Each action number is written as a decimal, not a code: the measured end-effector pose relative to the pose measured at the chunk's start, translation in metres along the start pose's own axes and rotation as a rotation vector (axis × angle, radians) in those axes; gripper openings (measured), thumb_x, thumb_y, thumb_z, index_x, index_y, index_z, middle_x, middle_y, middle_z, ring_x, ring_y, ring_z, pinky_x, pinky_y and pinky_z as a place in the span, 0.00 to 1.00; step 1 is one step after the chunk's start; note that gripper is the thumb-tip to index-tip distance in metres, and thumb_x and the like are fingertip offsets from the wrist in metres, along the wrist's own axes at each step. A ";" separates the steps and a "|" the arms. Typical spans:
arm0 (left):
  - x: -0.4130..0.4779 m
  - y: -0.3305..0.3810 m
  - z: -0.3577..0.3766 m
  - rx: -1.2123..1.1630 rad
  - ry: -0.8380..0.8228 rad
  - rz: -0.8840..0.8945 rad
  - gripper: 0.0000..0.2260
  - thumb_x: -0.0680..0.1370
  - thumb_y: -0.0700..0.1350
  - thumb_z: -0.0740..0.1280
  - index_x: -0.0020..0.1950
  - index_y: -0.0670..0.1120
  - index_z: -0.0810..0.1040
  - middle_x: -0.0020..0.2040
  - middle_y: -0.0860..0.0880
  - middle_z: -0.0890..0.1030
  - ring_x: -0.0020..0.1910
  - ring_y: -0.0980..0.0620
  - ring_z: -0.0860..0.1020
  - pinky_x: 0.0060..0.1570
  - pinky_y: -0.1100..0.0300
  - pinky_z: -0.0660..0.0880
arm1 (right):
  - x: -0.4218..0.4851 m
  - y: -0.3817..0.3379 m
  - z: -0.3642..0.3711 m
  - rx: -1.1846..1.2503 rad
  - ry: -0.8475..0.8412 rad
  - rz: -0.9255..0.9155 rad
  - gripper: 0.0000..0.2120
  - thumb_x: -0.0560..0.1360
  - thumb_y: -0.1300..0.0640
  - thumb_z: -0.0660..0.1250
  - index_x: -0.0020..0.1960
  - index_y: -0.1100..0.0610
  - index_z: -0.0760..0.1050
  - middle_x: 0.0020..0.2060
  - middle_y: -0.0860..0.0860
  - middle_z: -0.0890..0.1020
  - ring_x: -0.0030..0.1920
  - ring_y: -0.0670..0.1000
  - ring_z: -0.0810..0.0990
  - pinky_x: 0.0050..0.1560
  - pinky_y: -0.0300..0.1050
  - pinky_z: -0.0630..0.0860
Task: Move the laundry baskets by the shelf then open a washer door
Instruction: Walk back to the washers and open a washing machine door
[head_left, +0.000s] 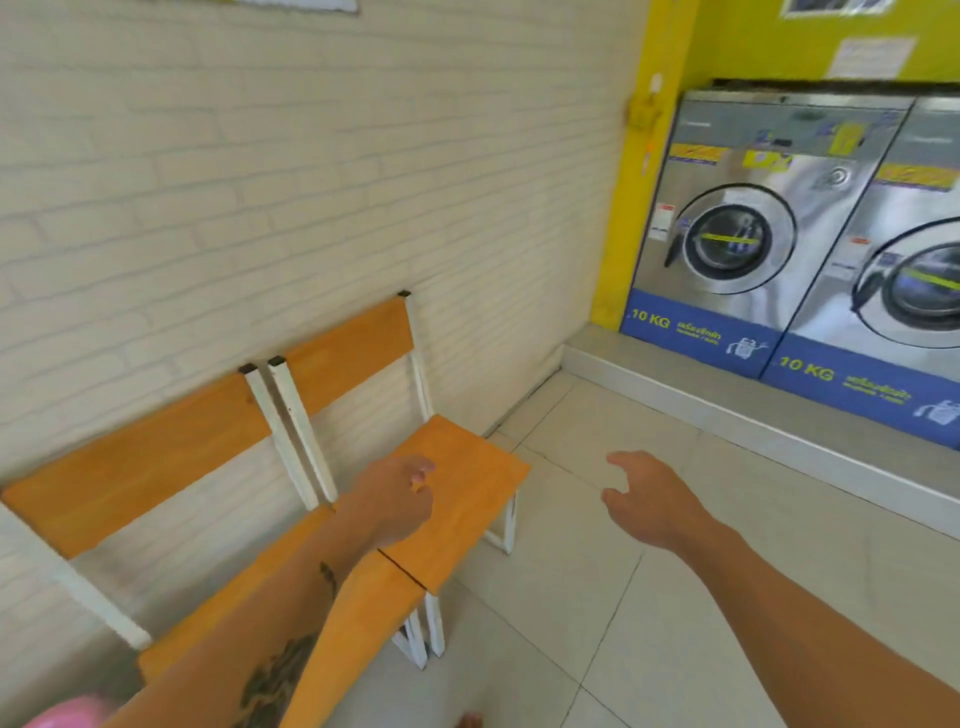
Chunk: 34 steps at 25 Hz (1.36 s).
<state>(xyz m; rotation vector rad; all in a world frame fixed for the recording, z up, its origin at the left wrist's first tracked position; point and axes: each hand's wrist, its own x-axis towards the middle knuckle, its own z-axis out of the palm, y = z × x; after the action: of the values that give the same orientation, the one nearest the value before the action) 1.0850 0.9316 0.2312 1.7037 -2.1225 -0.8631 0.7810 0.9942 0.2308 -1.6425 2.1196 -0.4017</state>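
Note:
Two steel front-load washers stand on a raised step at the right. The nearer-left washer (769, 223) has its round glass door (732, 241) shut; the second washer (904, 291) also shows a shut door and is cut by the frame edge. My left hand (395, 499) hangs over the orange bench, fingers loosely curled, holding nothing. My right hand (649, 499) is held out over the floor tiles with fingers spread and empty. Both hands are well short of the washers. No laundry basket or shelf is clearly in view; a pink rounded thing (67, 714) shows at the bottom left corner.
Two orange benches (467, 483) with white metal frames stand against the white brick wall on the left. A grey raised step (727, 395) runs under the washers. Pale floor tiles (623, 623) lie between me and the machines. A yellow wall (628, 208) sits behind.

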 end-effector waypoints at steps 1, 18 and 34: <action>0.028 0.015 0.005 -0.007 -0.022 0.033 0.17 0.79 0.47 0.60 0.67 0.54 0.73 0.63 0.52 0.75 0.51 0.53 0.78 0.50 0.57 0.78 | 0.013 0.013 -0.013 -0.018 0.038 0.032 0.27 0.76 0.51 0.62 0.74 0.53 0.62 0.74 0.52 0.64 0.73 0.54 0.64 0.71 0.48 0.61; 0.400 0.412 0.148 0.389 -0.145 0.715 0.06 0.73 0.46 0.60 0.38 0.47 0.73 0.41 0.50 0.76 0.46 0.43 0.75 0.40 0.55 0.70 | 0.190 0.258 -0.248 0.009 0.499 0.578 0.28 0.75 0.52 0.63 0.74 0.55 0.64 0.73 0.53 0.66 0.72 0.55 0.66 0.70 0.51 0.64; 0.683 0.695 0.327 0.166 -0.197 0.733 0.08 0.74 0.45 0.61 0.48 0.46 0.78 0.49 0.45 0.81 0.45 0.43 0.78 0.44 0.51 0.75 | 0.438 0.524 -0.441 0.097 0.484 0.558 0.27 0.77 0.52 0.62 0.74 0.55 0.63 0.71 0.52 0.68 0.69 0.54 0.68 0.68 0.49 0.66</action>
<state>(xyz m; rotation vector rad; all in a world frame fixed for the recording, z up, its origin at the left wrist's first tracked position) 0.1775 0.4545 0.3007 0.7790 -2.7160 -0.6523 0.0292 0.6924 0.2973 -0.8902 2.7317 -0.7529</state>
